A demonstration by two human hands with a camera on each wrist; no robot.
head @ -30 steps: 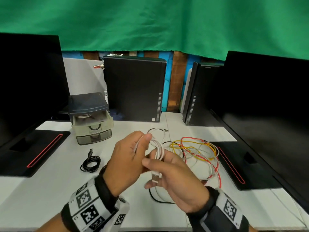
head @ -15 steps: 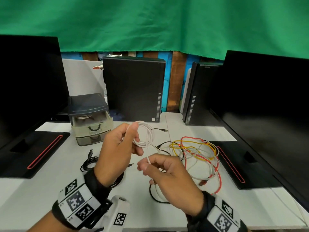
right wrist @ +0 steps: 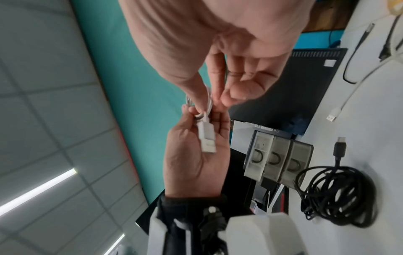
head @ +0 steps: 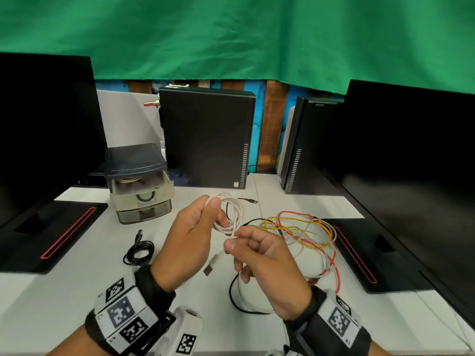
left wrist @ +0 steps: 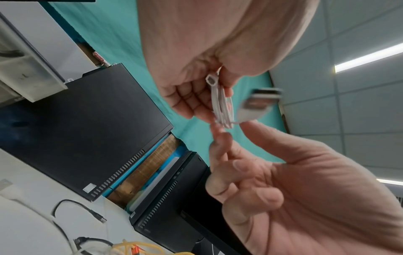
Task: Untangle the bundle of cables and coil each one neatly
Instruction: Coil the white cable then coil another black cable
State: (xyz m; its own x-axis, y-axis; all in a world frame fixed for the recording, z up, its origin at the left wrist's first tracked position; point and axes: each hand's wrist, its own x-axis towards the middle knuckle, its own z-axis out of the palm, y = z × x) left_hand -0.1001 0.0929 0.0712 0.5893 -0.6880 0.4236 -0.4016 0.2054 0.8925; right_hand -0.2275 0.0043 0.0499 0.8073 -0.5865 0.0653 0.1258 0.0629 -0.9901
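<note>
The head view looks forward and down from above the white desk point(head: 64, 291), both hands low in the centre of the frame. Each wrist view looks up from close beneath its own hand at ceiling panels and green cloth. All three share the white cable point(head: 235, 214) point(left wrist: 222, 107) point(right wrist: 207, 136) between the hands.
</note>
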